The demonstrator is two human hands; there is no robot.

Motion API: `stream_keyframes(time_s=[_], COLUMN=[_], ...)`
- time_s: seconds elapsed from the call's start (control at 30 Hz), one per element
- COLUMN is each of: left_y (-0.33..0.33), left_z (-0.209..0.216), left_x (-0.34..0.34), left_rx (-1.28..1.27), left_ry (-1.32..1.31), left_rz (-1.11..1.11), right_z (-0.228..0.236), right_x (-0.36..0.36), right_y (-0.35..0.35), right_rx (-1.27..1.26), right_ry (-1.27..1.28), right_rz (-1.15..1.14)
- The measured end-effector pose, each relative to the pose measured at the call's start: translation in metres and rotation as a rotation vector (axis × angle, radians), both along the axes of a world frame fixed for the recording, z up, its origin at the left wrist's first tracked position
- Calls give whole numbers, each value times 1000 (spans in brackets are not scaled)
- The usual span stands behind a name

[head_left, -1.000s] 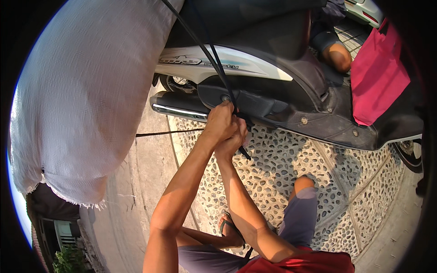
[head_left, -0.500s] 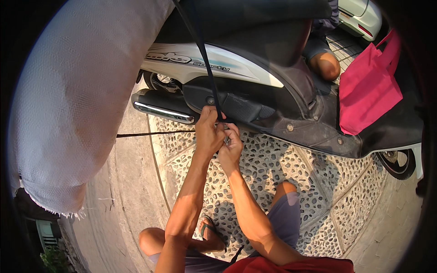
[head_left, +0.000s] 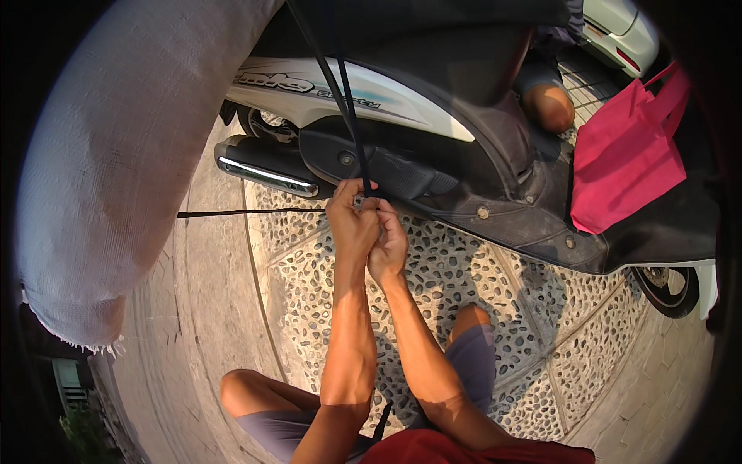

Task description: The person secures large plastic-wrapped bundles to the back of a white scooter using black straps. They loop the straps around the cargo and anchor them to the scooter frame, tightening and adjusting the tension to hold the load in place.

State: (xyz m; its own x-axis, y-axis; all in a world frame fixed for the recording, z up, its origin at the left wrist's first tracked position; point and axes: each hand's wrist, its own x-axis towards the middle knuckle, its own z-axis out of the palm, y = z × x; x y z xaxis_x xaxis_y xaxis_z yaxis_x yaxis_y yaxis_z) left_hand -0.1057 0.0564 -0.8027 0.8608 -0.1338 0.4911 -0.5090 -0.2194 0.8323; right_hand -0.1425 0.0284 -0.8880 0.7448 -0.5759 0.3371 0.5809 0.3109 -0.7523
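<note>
My left hand (head_left: 352, 220) and my right hand (head_left: 389, 240) are pressed together below the side of a white and black scooter (head_left: 433, 147). Both are closed around a black strap (head_left: 340, 85) that runs up over the scooter's body. Another length of the black strap (head_left: 247, 212) stretches level to the left from my hands toward a big white woven sack (head_left: 131, 155) loaded at the scooter's rear. The exact grip between my fingers is partly hidden.
A chrome-edged exhaust pipe (head_left: 267, 170) lies just left of my hands. A pink cloth bag (head_left: 630, 155) hangs at the scooter's footboard. Another person's knee (head_left: 550, 107) shows behind the scooter. The ground is pebble paving (head_left: 464, 278). My bent knees (head_left: 471, 325) are below.
My hands have slid slightly lower and left along the strap while the view shifted; both stay closed on it.
</note>
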Motion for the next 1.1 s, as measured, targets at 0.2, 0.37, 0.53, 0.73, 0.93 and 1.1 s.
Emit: stream_keyframes(time_s=[0.2, 0.37, 0.53, 0.73, 0.93, 1.1], left_y=[-2, 0, 4, 12, 15, 13], left_z=[5, 5, 9, 17, 26, 34], left_x=[-1, 0, 4, 18, 22, 15], left_rx=[156, 107, 91, 168, 263, 366], left_ry=[-135, -39, 103, 203, 162, 209], left_rz=[51, -9, -154, -341, -456, -439], right_z=[6, 14, 18, 16, 25, 35], right_x=[-6, -11, -13, -12, -17, -9], right_y=[-7, -15, 1, 11, 10, 15], right_rx=[7, -53, -94, -15, 25, -45], right_ry=[-42, -11, 42, 17, 195, 226], right_rz=[29, 23, -81, -186, -261, -417])
